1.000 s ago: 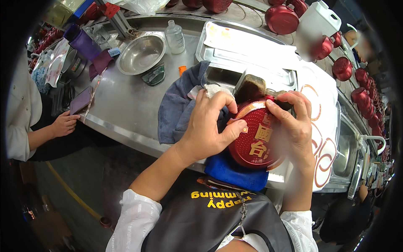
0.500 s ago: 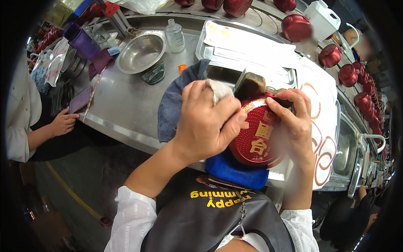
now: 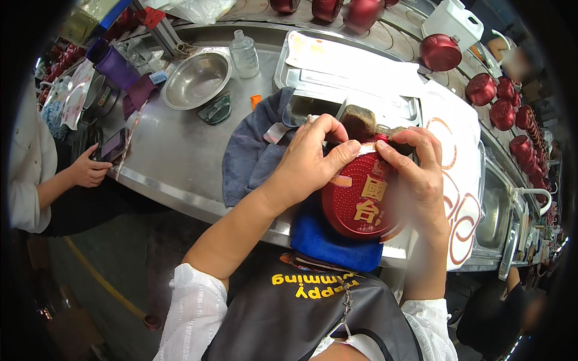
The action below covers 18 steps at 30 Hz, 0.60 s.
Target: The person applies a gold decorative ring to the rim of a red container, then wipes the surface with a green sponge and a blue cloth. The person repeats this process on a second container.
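A round, flat red bottle [image 3: 355, 201] with raised gold characters lies neck away from me, its lower end on a blue cloth pad [image 3: 337, 240] at the table's edge. My left hand [image 3: 313, 153] grips its left shoulder, thumb pressing a shiny gold strip [image 3: 366, 148] below the neck. A small whitish bit shows at its fingers; I cannot tell what it is. My right hand [image 3: 418, 168] closes around the right shoulder, its thumb on the strip's other end. A short orange-gold strip [image 3: 342, 180] sits on the bottle's left side. Behind the neck stands a dark worn block [image 3: 359, 122].
A grey-blue towel [image 3: 253, 159] lies left of the bottle. Beyond are a steel bowl [image 3: 197, 79], a clear bottle [image 3: 244, 55] and a tray [image 3: 283, 75]. White sheets with ring-shaped strips [image 3: 462, 231] lie right. Red bottles line the conveyor [image 3: 397, 24]. At left, another person's hand [image 3: 90, 168] holds a phone.
My left hand has moved away from me, from the bottle's left side to the strip near the neck. The whitish cloth in it is mostly out of sight. Bottles on the conveyor have shifted.
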Each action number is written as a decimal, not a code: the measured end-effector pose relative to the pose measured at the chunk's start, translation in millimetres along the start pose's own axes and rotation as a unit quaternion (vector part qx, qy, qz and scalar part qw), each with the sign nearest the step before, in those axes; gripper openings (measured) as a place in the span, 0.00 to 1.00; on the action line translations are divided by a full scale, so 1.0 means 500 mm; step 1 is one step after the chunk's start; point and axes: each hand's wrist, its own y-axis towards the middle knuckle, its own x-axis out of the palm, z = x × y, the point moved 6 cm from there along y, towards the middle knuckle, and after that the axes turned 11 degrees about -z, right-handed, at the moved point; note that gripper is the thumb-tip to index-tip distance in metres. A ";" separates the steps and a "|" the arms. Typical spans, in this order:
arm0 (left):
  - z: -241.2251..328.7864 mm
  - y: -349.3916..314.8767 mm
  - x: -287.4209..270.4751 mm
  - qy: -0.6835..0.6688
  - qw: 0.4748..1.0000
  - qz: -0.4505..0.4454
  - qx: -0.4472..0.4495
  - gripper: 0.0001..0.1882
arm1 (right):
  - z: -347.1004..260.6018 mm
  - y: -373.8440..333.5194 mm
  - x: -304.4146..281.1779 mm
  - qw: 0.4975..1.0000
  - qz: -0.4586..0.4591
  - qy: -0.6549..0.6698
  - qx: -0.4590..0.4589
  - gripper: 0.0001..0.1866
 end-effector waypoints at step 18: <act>0.036 -0.140 -0.001 0.236 0.951 0.088 0.181 0.20 | -0.003 0.003 -0.002 1.000 -0.013 0.000 -0.012 0.23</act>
